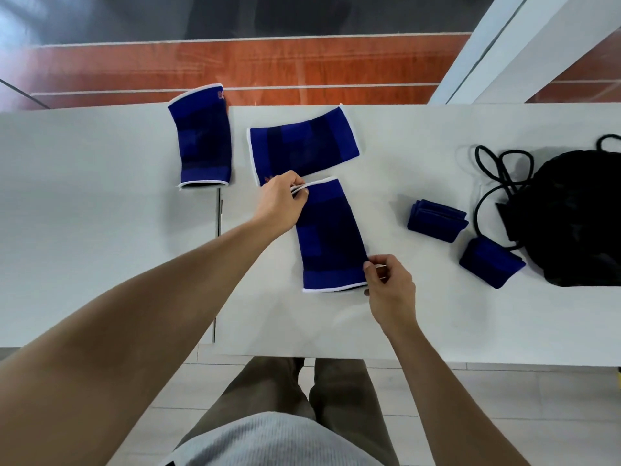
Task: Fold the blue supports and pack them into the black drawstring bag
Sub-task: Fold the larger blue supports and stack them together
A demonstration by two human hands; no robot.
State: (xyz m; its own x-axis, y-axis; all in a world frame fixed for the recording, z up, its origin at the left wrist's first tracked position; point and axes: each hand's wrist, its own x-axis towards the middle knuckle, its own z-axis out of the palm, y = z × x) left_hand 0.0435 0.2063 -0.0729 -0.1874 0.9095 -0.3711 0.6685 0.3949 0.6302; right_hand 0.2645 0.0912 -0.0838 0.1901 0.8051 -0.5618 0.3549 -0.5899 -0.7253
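Note:
A flat blue support (331, 237) with white-trimmed ends lies lengthwise in the middle of the white table (100, 213). My left hand (284, 205) pinches its far left corner at the white trim. My right hand (389, 285) pinches its near right corner. Two more flat blue supports lie further back: one (302, 144) just behind the held one, one (203, 137) at the far left edge. Two folded blue supports (437, 219) (490, 265) sit to the right, beside the black drawstring bag (578, 216).
The bag's black cords (494, 176) loop over the table left of the bag. The table's far edge runs behind the supports, with a red-brown floor beyond. The near edge is just above my legs. A seam splits the table left of my left forearm.

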